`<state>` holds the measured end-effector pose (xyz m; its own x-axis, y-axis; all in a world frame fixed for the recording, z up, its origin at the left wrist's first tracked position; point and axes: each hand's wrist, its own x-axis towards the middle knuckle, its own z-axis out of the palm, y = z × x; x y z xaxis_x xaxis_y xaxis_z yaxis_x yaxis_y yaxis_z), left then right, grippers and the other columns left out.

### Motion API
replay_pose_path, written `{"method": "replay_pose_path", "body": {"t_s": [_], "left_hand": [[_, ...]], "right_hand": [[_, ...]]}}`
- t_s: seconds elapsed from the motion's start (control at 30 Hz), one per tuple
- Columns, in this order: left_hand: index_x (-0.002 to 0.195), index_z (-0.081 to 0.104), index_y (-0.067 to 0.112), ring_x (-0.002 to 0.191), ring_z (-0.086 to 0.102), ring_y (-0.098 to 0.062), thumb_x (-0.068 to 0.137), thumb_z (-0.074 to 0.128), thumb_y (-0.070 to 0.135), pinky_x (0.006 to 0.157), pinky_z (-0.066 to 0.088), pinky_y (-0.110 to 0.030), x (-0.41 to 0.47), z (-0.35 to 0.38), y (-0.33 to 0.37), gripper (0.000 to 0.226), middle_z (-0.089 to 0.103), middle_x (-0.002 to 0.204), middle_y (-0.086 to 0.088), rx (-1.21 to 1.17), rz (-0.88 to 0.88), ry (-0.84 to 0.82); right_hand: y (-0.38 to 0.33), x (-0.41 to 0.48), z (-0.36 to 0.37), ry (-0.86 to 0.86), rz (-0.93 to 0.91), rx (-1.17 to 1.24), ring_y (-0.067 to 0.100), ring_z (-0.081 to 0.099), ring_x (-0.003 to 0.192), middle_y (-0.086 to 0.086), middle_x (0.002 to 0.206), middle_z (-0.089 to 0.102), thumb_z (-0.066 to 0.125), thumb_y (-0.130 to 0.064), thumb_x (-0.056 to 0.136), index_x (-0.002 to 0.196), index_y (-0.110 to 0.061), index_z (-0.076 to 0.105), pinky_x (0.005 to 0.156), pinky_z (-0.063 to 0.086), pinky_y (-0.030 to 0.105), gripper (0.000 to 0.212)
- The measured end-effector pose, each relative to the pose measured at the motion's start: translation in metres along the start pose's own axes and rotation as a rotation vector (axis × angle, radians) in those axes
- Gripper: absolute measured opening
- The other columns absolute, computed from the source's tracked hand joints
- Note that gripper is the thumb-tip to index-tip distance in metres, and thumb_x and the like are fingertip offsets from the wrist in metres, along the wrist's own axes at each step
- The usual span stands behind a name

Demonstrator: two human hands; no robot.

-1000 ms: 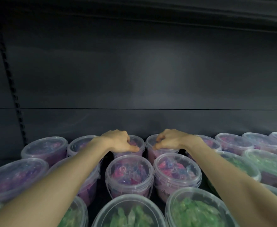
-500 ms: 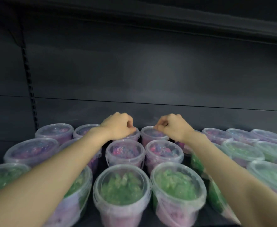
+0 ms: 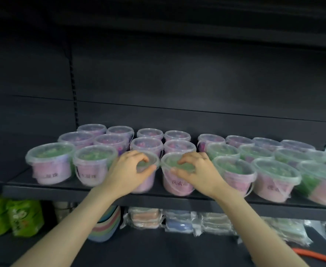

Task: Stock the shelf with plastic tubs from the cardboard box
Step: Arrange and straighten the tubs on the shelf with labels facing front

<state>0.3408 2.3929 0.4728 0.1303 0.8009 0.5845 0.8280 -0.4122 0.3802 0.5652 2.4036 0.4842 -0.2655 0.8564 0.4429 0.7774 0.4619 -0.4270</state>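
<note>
Clear plastic, green-filled: two front-row tubs are gripped from above at the shelf edge. The left tub is pinched at its lid rim by the left hand, thumb in front, fingers curled over; the right tub is clawed likewise by the right hand. Top grips suit tight rows w/ no side room. Rows behind are packed approx. rim to rim, prob. for straight facing. Cardboard box not in view. Green bags are seen on the lower shelf.
</note>
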Motion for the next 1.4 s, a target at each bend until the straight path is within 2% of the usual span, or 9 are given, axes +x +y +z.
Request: {"method": "replay_pose_path", "body": {"t_s": [0.07, 0.17, 0.37, 0.47, 0.53, 0.67, 0.8, 0.97, 1.4], "left_hand": [[0.121, 0.059, 0.022, 0.123, 0.044, -0.018, 0.083, 0.061, 0.049, 0.107, 0.029, -0.037, -0.011, 0.005, -0.004, 0.047, 0.055, 0.128, 0.007, 0.085, 0.03, -0.012], [0.131, 0.05, 0.024, 0.129, 0.036, -0.015, 0.08, 0.067, 0.039, 0.111, 0.012, -0.032, -0.02, 0.011, -0.01, 0.056, 0.048, 0.137, 0.008, 0.145, 0.072, -0.008], [0.127, 0.055, 0.021, 0.129, 0.036, -0.021, 0.079, 0.071, 0.022, 0.112, 0.005, -0.032, -0.02, 0.023, -0.012, 0.051, 0.051, 0.133, 0.003, 0.061, 0.121, 0.096], [0.132, 0.05, 0.023, 0.138, 0.016, -0.025, 0.078, 0.073, 0.016, 0.113, 0.011, -0.042, -0.027, 0.034, -0.01, 0.059, 0.029, 0.147, -0.004, -0.029, 0.061, 0.17], [0.141, 0.034, 0.019, 0.141, 0.007, -0.026, 0.072, 0.078, 0.012, 0.111, 0.015, -0.04, -0.036, 0.043, -0.008, 0.082, 0.013, 0.152, -0.01, -0.145, -0.009, 0.245], [0.148, 0.006, 0.016, 0.14, 0.015, -0.029, 0.064, 0.085, 0.016, 0.108, 0.024, -0.04, -0.048, 0.059, -0.006, 0.116, 0.011, 0.15, -0.017, -0.337, -0.2, 0.344], [0.148, -0.001, 0.019, 0.134, 0.032, -0.03, 0.063, 0.085, 0.026, 0.1, 0.036, -0.042, -0.05, 0.063, -0.009, 0.121, 0.026, 0.148, -0.015, -0.346, -0.288, 0.328], [0.148, -0.002, 0.015, 0.132, 0.036, -0.03, 0.062, 0.085, 0.033, 0.1, 0.037, -0.045, -0.048, 0.062, -0.008, 0.124, 0.034, 0.146, -0.014, -0.311, -0.339, 0.315], [0.148, 0.005, 0.008, 0.13, 0.037, -0.033, 0.061, 0.085, 0.036, 0.099, 0.037, -0.047, -0.049, 0.061, -0.007, 0.121, 0.037, 0.141, -0.017, -0.281, -0.371, 0.317]], "right_hand": [[0.001, -0.011, 0.006, 0.006, -0.007, -0.031, 0.018, 0.035, 0.121, -0.008, 0.128, 0.052, 0.064, -0.055, 0.075, 0.119, -0.025, 0.059, 0.102, 0.034, 0.037, 0.054], [0.006, -0.021, 0.014, 0.03, -0.013, -0.062, 0.018, 0.032, 0.124, -0.008, 0.131, 0.048, 0.069, -0.041, 0.079, 0.123, -0.025, 0.052, 0.1, 0.036, 0.034, 0.05], [0.001, -0.021, 0.023, 0.065, 0.039, -0.029, 0.022, 0.02, 0.134, 0.0, 0.139, 0.04, 0.067, -0.023, 0.085, 0.123, -0.018, 0.049, 0.104, 0.028, 0.033, 0.043], [0.001, -0.026, 0.03, 0.082, 0.109, 0.041, 0.026, -0.005, 0.143, 0.005, 0.156, 0.005, 0.068, -0.025, 0.082, 0.13, -0.023, 0.043, 0.114, 0.012, 0.043, 0.055], [0.0, -0.032, 0.037, 0.152, 0.14, 0.145, 0.024, -0.008, 0.143, 0.005, 0.156, -0.008, 0.075, -0.032, 0.075, 0.141, -0.028, 0.031, 0.116, 0.01, 0.046, 0.079], [0.001, -0.04, 0.057, 0.263, 0.257, 0.241, 0.022, 0.002, 0.143, 0.004, 0.156, 0.0, 0.084, -0.039, 0.063, 0.148, -0.021, -0.012, 0.115, 0.011, 0.042, 0.129], [0.004, -0.041, 0.067, 0.272, 0.316, 0.234, 0.03, 0.033, 0.135, 0.006, 0.156, 0.015, 0.084, -0.039, 0.063, 0.143, -0.026, -0.026, 0.104, 0.036, 0.043, 0.136], [0.003, -0.042, 0.069, 0.309, 0.363, 0.205, 0.036, 0.047, 0.122, 0.011, 0.148, 0.031, 0.081, -0.048, 0.063, 0.144, -0.029, -0.022, 0.096, 0.042, 0.044, 0.133], [0.005, -0.04, 0.075, 0.357, 0.372, 0.142, 0.037, 0.047, 0.119, 0.017, 0.139, 0.033, 0.085, -0.045, 0.058, 0.147, -0.021, -0.016, 0.095, 0.041, 0.043, 0.137]]}}
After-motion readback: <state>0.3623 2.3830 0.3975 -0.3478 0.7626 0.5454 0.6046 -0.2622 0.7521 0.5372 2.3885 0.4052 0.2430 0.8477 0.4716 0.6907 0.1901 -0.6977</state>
